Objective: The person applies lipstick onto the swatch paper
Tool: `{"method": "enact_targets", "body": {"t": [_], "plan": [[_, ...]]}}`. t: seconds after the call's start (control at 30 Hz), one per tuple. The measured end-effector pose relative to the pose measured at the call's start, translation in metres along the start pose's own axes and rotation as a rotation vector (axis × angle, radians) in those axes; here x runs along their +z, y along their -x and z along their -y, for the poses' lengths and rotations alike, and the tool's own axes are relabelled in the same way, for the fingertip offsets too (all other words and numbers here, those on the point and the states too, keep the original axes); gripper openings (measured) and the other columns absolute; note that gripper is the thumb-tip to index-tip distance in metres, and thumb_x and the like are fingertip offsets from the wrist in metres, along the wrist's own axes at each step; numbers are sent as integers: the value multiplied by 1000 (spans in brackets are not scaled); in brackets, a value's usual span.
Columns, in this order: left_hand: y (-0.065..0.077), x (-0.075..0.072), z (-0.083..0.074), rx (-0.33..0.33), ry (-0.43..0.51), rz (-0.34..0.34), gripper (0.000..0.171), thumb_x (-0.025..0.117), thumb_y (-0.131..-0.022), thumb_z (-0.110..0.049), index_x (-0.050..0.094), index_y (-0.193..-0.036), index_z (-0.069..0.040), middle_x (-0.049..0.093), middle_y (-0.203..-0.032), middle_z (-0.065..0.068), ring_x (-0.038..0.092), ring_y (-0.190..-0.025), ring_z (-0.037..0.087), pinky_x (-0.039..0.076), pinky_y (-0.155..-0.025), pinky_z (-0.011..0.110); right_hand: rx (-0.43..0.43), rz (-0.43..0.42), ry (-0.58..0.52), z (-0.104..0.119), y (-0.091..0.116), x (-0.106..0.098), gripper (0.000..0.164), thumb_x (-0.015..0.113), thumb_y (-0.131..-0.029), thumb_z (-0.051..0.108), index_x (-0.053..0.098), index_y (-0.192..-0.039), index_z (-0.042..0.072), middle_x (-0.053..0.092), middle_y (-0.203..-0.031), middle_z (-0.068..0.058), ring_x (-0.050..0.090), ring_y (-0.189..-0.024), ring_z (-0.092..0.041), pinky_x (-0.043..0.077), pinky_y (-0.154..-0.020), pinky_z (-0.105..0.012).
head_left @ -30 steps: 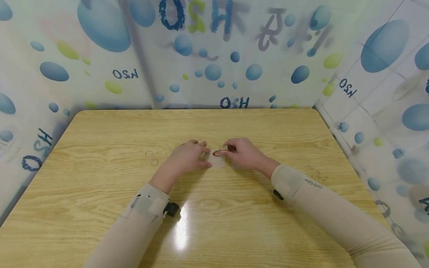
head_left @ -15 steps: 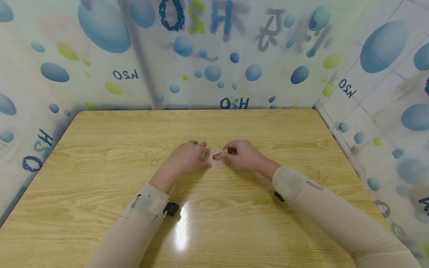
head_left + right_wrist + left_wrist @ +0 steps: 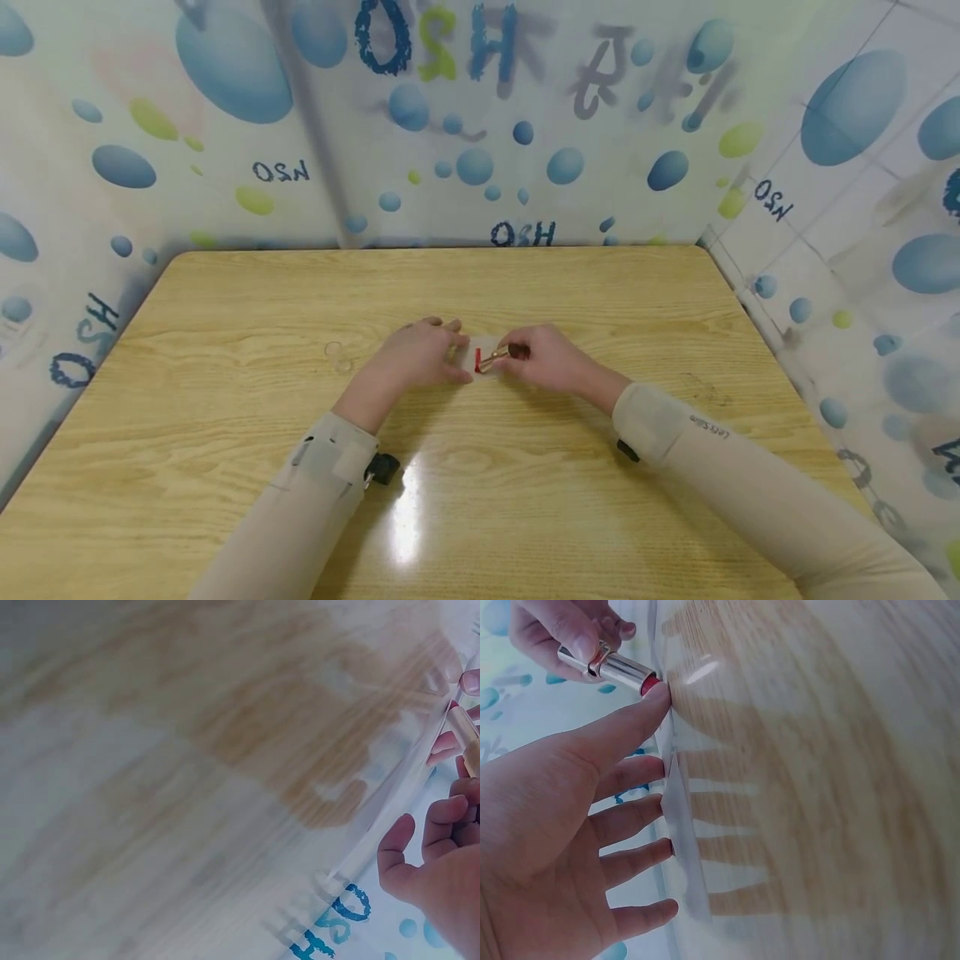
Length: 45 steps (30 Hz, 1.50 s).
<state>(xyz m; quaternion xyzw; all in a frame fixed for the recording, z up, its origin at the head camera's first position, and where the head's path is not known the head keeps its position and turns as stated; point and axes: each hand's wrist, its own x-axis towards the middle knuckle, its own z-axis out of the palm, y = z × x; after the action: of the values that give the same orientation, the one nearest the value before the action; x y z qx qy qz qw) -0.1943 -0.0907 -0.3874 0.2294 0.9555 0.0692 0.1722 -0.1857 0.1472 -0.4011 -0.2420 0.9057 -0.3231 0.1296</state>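
A small white sheet of paper (image 3: 486,342) lies on the wooden table between the two hands. My right hand (image 3: 551,358) pinches a gold-cased lipstick (image 3: 495,358), its red tip down at the paper. Beside that tip runs a short red stroke (image 3: 477,356) on the sheet. My left hand (image 3: 422,354) spreads over the paper's left side, fingertips and thumb pressing near its edge. In the left wrist view the fingers (image 3: 634,862) are extended onto the sheet (image 3: 686,840), and the lipstick (image 3: 626,671) shows just beyond the thumb. The right wrist view catches only part of the lipstick (image 3: 463,731).
Thin, faint loops (image 3: 337,356) lie on the table (image 3: 480,500) left of the left hand. Faint marks (image 3: 707,388) show on the right side. A wall covering (image 3: 480,125) with blue and green drops rises behind the table's far edge.
My right hand has drawn the lipstick toward the near side of the paper, and a red stroke has appeared behind its tip. The left hand stays in place.
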Motion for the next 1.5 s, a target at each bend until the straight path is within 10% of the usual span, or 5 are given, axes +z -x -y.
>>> {"method": "enact_targets", "body": {"t": [0.9, 1.5], "plan": [[4, 4, 7, 42, 76, -101, 80, 81, -92, -52, 53, -155, -12, 59, -156, 13, 58, -143, 36, 48, -118, 55, 120, -141, -124, 5, 4, -24, 30, 70, -104, 34, 75, -126, 14, 67, -95, -5, 57, -85, -21, 47, -69, -33], [29, -4, 29, 7, 70, -78, 75, 75, -98, -46, 54, -154, -1, 49, -163, 22, 47, -151, 43, 40, -125, 58, 102, -122, -124, 19, -10, -21, 34, 70, -104, 34, 75, -131, 13, 70, -102, -5, 59, -92, -22, 49, -77, -34]]}}
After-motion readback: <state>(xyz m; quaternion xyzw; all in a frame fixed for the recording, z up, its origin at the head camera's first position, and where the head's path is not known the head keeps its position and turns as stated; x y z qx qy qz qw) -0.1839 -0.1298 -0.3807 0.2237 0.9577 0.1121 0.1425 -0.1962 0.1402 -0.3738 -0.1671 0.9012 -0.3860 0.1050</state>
